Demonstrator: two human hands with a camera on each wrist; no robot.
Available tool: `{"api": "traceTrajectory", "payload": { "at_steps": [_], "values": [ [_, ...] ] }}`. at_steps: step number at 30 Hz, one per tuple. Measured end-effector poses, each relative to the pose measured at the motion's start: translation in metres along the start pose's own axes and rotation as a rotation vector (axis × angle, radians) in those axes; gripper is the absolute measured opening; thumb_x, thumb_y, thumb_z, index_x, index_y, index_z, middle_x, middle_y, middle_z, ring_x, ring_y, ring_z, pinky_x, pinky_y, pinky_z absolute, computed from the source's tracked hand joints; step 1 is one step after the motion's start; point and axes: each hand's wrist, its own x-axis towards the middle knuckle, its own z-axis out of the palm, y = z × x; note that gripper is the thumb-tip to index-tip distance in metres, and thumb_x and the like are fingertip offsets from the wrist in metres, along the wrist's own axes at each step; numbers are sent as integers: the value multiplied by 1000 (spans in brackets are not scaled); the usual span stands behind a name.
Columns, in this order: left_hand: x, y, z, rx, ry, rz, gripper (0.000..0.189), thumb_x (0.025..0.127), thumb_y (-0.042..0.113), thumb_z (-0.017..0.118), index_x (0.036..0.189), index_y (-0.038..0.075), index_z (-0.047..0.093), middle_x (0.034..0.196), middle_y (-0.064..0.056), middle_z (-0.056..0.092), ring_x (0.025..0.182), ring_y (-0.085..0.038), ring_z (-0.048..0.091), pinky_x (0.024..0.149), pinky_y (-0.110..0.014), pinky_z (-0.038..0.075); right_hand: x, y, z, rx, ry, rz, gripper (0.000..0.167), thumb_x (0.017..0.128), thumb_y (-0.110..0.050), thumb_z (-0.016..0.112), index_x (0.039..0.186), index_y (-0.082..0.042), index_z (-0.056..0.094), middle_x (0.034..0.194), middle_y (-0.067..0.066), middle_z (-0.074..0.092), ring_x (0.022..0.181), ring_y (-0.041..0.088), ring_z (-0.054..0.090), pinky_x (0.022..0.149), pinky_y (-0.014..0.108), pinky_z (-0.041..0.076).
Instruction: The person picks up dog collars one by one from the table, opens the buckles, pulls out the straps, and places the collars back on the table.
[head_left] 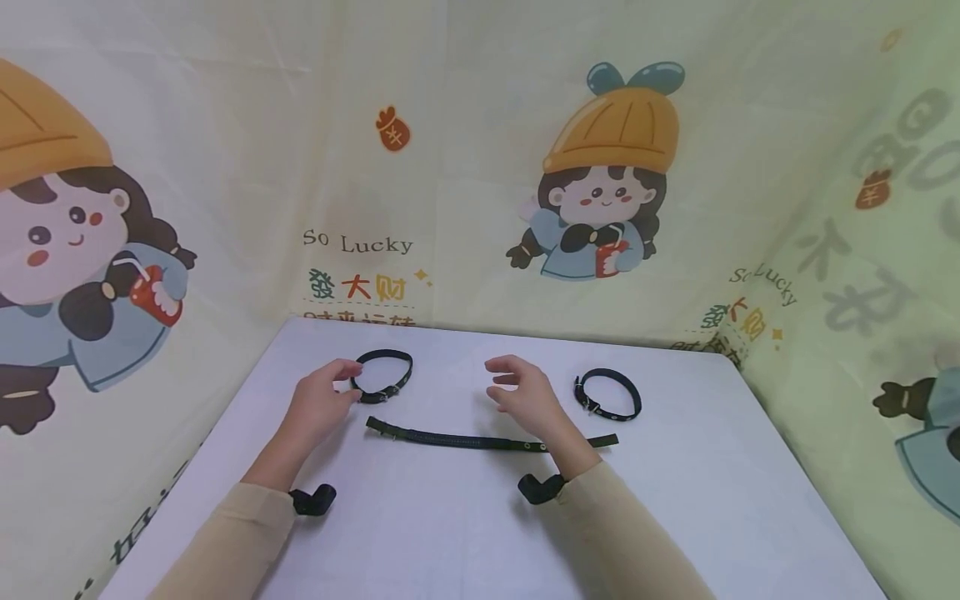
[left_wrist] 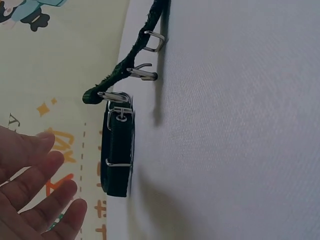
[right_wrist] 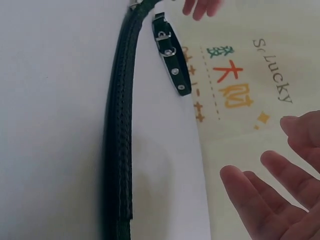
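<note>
Collar straps, all three dark, are lying on the white table [head_left: 420, 533] in the head view. The long collar [head_left: 450, 441] is stretching nearly straight across, while behind its ends a near-left loop [head_left: 372, 398] and a right-side loop [head_left: 617, 416] are sitting fastened. The left hand [head_left: 318, 400] is hovering at the near-left loop's edge, thumb and fingers apart. The right hand [head_left: 528, 396] is hanging over the table between the loops, its fingers bent, parted and holding nothing.

In the left wrist view, the near-left loop is standing on edge with a silvery buckle [left_wrist: 121, 111] showing (the long collar's rough edge is running above it), and spread fingers are reaching just beside it, clamped on nothing.

In the right wrist view, stitching is lining the long collar, metal eyelets [right_wrist: 174, 71] are dotting the near-left loop, and the right hand's fingers are spreading apart.
</note>
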Motion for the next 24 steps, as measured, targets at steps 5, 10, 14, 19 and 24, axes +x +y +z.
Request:
{"api": "traceTrajectory", "payload": {
  "at_steps": [5, 10, 14, 19, 24],
  "values": [
    [4, 1, 1, 0, -32, -21, 47, 103, 9, 70, 148, 11, 59, 155, -18, 59, 146, -45, 51, 116, -62, 48, 5, -6, 10, -38, -18, -3, 42, 97, -10, 79, 138, -17, 69, 144, 5, 69, 136, 34, 66, 84, 37, 67],
    [7, 3, 2, 23, -75, -33, 49, 102, 9, 72, 149, 11, 59, 157, -18, 58, 151, -45, 46, 119, -64, 44, 13, -8, 18, -53, -49, -22, 42, 98, -10, 77, 139, -16, 68, 146, 5, 68, 137, 34, 65, 84, 36, 67],
    [10, 1, 3, 46, -90, -17, 49, 101, 8, 73, 148, 10, 59, 157, -18, 58, 150, -45, 47, 119, -63, 44, 16, -11, 25, -49, -71, -26, 41, 99, -9, 76, 138, -16, 68, 147, 6, 68, 137, 34, 65, 85, 37, 67],
    [14, -2, 6, 70, -105, -1, 48, 101, 7, 72, 147, 10, 60, 156, -18, 59, 149, -44, 49, 119, -63, 44, 20, -14, 35, -57, -97, -14, 42, 99, -8, 75, 140, -15, 67, 148, 10, 66, 138, 35, 64, 86, 38, 66],
    [17, -5, 9, 95, -108, 15, 47, 100, 5, 72, 145, 10, 61, 153, -18, 61, 146, -43, 52, 118, -63, 46, 23, -16, 44, -85, -104, -5, 43, 100, -8, 75, 142, -12, 66, 147, 8, 67, 137, 33, 65, 87, 38, 66]
  ]
}}
